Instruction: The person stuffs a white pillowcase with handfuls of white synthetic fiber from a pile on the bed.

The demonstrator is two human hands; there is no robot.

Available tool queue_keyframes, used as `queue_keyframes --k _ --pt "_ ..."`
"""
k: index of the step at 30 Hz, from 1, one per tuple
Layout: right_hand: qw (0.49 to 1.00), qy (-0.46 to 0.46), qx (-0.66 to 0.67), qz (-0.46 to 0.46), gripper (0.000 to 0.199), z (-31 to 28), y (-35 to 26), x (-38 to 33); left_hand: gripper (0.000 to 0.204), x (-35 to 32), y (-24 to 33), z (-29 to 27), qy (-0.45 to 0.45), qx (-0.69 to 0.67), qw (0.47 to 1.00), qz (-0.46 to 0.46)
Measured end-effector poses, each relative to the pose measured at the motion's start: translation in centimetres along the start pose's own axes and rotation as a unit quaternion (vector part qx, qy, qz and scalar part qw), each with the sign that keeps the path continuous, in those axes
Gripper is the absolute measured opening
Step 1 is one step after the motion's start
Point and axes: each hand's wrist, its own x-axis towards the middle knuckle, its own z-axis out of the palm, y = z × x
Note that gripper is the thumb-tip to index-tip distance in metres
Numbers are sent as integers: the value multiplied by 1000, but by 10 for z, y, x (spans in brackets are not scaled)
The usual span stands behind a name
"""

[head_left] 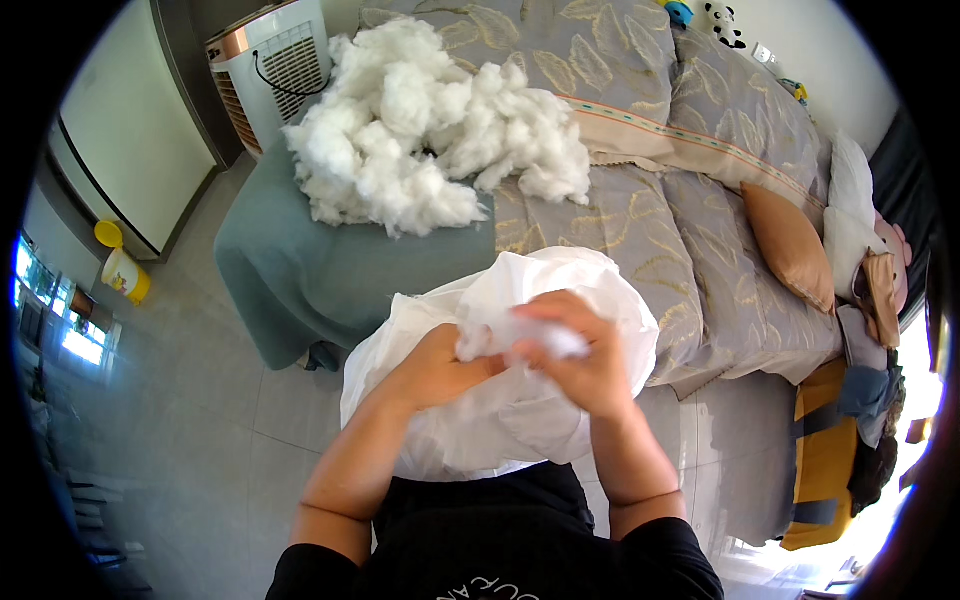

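Observation:
A white cloth casing (pixel 480 430), thin and puffed out, lies across my lap in front of the bed. Over its middle, my left hand (pixel 440 368) is closed with its fingers round a small white tuft of stuffing (pixel 473 343). Close by on the right, my right hand (pixel 585 355) grips another white tuft (pixel 562 341); its fingers are smeared by motion. Beyond the casing, a large heap of fluffy white stuffing (pixel 400 130) rests on the bed.
The bed (pixel 620 230) has a grey leaf-patterned cover and a green-grey cloth (pixel 290 260) at its left end. A brown cushion (pixel 785 245) leans at the right. An air cooler (pixel 265 70) stands far left, with a yellow-and-white bucket (pixel 125 275) on the floor nearer.

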Motion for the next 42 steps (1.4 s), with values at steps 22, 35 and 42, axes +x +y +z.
queue_keyframes --k 22,35,42 --pt "921 221 258 192 38 8 31 -13 21 -1 -25 17 219 -473 843 136" --pt "960 -217 -32 173 20 9 -6 -33 46 5 -26 33 183 272 812 484" --pt "932 35 -347 -98 32 -5 -9 -33 23 -6 -30 16 272 91 901 325"
